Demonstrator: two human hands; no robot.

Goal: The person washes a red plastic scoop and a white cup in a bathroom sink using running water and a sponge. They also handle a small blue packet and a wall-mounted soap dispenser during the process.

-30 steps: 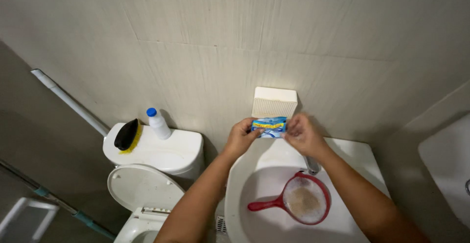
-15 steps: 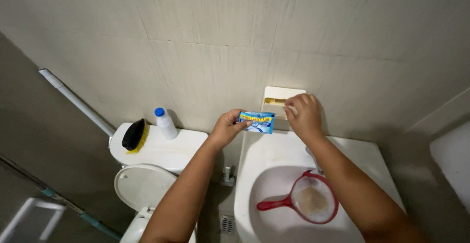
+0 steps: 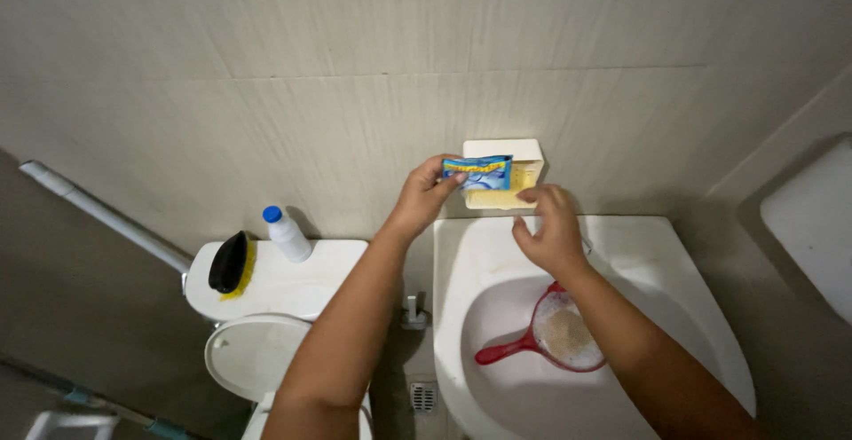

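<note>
Pinching a small blue packet (image 3: 477,173) between thumb and fingertips, the left hand (image 3: 424,197) holds it up against the wall just above centre frame, in front of a cream wall-mounted holder (image 3: 531,151). A moment ago both hands held that packet together over the sink; half a second back the right hand had let go and was up at the holder. Now the right hand (image 3: 548,230) has dropped a little, fingers loosely curled and holding nothing, its fingertips just beside the yellow piece (image 3: 499,198) sitting in the holder. So the packet has passed to the left hand alone, and the right is free at the holder.

Below the hands, the white sink (image 3: 692,316) fills the lower right, with a red strainer (image 3: 557,338) lying in its bowl. To the left, the toilet tank (image 3: 284,280) carries a white bottle with a blue cap (image 3: 287,232) and a black and yellow brush (image 3: 229,263). A white pipe (image 3: 98,214) slants down the wall at far left.
</note>
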